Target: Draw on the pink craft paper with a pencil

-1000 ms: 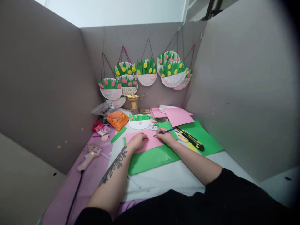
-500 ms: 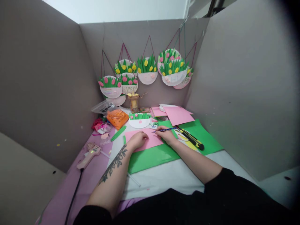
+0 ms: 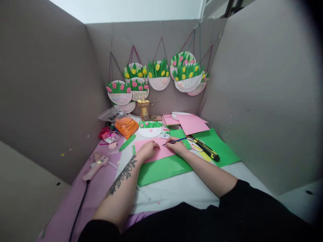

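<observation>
Pencil [image 3: 181, 139], one, in right hand [image 3: 177, 147]

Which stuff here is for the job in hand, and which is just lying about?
In use:
- pencil, in the right hand
- pink sheet, under the left hand
- green sheet, beneath the pink one

Apparently just lying about:
- glue gun
- orange bag
- knife
- flowered plate, though possibly related
</observation>
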Demonstrator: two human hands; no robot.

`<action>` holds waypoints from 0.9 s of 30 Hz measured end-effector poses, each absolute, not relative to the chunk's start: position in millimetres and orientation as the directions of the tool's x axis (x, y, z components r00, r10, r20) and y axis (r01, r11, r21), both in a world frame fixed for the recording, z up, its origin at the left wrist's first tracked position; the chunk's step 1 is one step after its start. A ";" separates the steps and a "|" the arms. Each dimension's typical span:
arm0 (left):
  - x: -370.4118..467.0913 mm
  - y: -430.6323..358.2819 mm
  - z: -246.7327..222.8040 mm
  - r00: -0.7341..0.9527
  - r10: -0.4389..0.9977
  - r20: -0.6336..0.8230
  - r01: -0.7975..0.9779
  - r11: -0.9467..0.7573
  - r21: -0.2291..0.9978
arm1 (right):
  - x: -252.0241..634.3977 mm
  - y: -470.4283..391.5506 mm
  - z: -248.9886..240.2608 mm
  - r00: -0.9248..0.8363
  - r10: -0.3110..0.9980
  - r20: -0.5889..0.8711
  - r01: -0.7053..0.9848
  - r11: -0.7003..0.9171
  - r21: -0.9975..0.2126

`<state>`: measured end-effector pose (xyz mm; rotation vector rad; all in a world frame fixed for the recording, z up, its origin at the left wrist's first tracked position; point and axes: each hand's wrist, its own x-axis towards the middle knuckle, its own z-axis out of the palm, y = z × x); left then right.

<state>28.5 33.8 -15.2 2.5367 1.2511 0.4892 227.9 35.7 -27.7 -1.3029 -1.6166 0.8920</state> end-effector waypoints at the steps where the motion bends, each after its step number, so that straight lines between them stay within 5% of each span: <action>1: 28.5 33.8 -15.3 0.570 0.802 0.180 0.710 -0.591 0.383 | 227.9 35.6 -27.4 -0.093 0.979 0.182 0.377 0.204 -0.903; 27: 29.5 32.8 -13.1 0.565 0.806 0.178 0.709 -0.585 0.395 | 227.6 36.1 -27.3 -0.052 0.969 0.240 0.439 0.238 -0.866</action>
